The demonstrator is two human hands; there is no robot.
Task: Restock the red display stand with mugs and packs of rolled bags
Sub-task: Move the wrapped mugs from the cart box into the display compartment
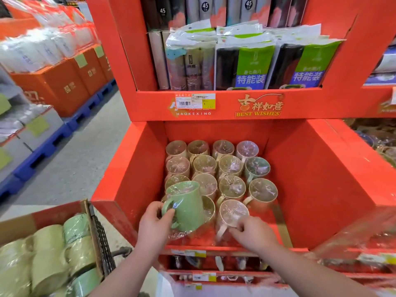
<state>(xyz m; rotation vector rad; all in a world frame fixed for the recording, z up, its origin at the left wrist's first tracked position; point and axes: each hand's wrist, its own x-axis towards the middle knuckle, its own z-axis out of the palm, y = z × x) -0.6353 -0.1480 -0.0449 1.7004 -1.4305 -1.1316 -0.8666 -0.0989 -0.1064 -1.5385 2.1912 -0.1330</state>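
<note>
- red display stand (300,103): cardboard, tiered; shelf up top, open bin in the middle, narrower shelves at the bottom.
- orange cartons (64,86): well left of the stand, across the aisle, on a blue pallet (42,146).
- cardboard box (17,226): just left of the stand's front corner, low down, open top.
- boxed mugs (49,264): pale green, film-wrapped, lying on their sides in that box beside the stand.
- packs of rolled bags (246,65): on the stand's top shelf, upright, leaning back; green-and-blue labels to the right, grey rolls to the left.
- wrapped mugs (230,166): in the stand's middle bin, upright, in rows filling its left and centre; right part of the bin floor is bare.
- my left hand (154,219): at the stand's bin front, left side; fingers curled round the handle side of the green mug, thumb on the handle.
- my right hand (250,232): at the stand's bin front, centre; fingers bent, tips pinching the pale pink mug low on its near side by the handle.
- green mug (186,206): film-wrapped, tilted, held over the front-left mugs in the stand's bin.
- pale pink mug (232,213): front row of the stand's bin, upright, just right of the green mug.
- price label (195,100): on the stand's front lip under the top shelf.
</note>
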